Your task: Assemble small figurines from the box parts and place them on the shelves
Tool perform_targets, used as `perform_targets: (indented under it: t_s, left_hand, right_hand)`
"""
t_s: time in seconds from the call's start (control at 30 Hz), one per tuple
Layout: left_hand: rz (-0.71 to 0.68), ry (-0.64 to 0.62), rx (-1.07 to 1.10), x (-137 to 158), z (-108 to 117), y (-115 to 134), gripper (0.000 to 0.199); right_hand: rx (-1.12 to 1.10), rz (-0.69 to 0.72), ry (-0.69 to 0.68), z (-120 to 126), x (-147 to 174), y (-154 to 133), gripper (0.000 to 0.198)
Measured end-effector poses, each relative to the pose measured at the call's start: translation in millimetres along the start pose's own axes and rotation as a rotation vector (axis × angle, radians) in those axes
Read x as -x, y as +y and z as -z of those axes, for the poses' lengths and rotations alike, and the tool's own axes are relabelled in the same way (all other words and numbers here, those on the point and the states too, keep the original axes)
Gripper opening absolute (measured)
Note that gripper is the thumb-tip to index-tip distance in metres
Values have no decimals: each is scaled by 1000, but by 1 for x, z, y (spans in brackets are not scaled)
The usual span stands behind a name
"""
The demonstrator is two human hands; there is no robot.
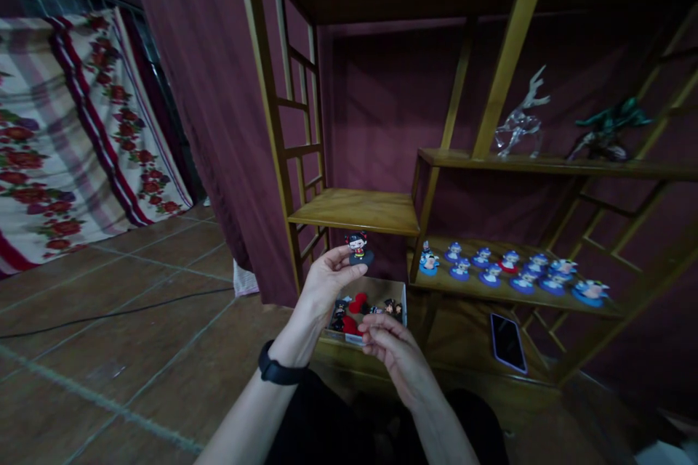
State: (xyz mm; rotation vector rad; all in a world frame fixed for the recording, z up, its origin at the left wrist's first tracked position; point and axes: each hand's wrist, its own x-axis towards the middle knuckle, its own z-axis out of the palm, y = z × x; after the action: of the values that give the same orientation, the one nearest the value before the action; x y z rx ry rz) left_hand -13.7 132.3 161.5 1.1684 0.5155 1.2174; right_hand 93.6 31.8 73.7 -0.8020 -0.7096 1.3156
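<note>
Between the thumb and fingers of my left hand [332, 272] is a small figurine [358, 248] with black hair buns and a dark round base, held upright at the front of the wooden shelf [354, 209]. My right hand [390, 349] is lower, in front of the cardboard box [400, 292]. Its thumb and fingertips are pinched together, and I cannot make out whether anything small is between them. Inside the box lie more dark-haired figurines [390, 307] and red pieces [357, 303], partly hidden by my right hand.
On the right shelf stand several figurines on blue and purple bases [491, 275], one on a red base [509, 261]. A phone [508, 343] lies below them. Higher up are a clear deer figure [520, 123] and a dark green sculpture [611, 129]. A cable [120, 314] crosses the tiled floor.
</note>
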Motion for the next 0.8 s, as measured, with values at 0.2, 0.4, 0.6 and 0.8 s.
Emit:
perform_targets:
  t_s: [0.2,0.4,0.6,0.8]
  left_hand:
    - [-68,-51,-56,-17,-19,14,44]
    - [-193,-44,-154,-44,-30,22,45]
    - [-272,-65,-247,-83,-46,23,41]
    - [-183,-134,-346,-120,-71,15,37]
  right_hand:
    - [-12,-12,20,11,8,7,16]
    - [42,-8,20,22,16,18,12]
    - [59,-34,55,31,23,25,13]
    - [5,-129,141,50,31,46,20]
